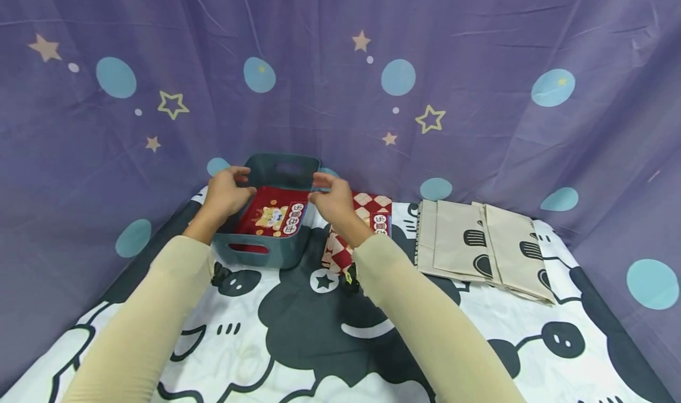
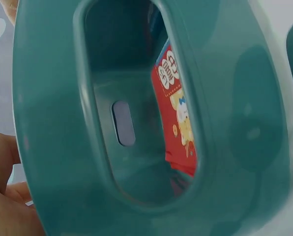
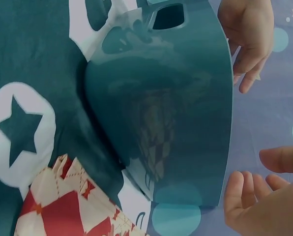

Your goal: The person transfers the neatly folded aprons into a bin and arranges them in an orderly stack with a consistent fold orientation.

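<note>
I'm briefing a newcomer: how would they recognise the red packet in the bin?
Toward the far left of the patterned cloth stands a teal bin. Inside lies the red packet. Its red, cartoon-animal face sets it apart from the checked packet beside the bin.

On the red packet (image 1: 271,213) in the blue-green bin (image 1: 287,256), you see a label (image 1: 294,218) of dark, probably Chinese characters on white ovals. You find a similar label (image 1: 380,222) on the checked packet (image 1: 373,204); neither reads clearly enough to spell out.
</note>
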Available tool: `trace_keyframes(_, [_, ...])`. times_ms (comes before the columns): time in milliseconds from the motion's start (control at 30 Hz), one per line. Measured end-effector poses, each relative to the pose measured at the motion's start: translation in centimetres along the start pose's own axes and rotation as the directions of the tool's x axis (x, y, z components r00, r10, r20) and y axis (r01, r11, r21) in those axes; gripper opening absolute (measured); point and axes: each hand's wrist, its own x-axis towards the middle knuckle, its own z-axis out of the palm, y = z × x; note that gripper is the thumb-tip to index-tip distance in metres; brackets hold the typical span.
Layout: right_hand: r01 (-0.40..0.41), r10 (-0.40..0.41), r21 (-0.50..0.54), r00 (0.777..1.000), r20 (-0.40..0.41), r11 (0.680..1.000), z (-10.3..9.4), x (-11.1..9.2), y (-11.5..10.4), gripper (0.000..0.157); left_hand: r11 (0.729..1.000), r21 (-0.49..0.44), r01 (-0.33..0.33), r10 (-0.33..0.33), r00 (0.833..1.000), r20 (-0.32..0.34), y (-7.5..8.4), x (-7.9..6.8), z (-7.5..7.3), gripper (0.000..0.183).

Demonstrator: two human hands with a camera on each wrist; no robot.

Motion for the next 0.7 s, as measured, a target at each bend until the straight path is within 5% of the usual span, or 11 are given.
trace_keyframes(700, [0.085,-0.085,-0.066,0.996,-0.004,0.994,-3.9,-1.3,1.3,0.049,0.985,-0.162,-0.051,0.062,0.996,0.063,2.9,-1.5,2.4,0.053])
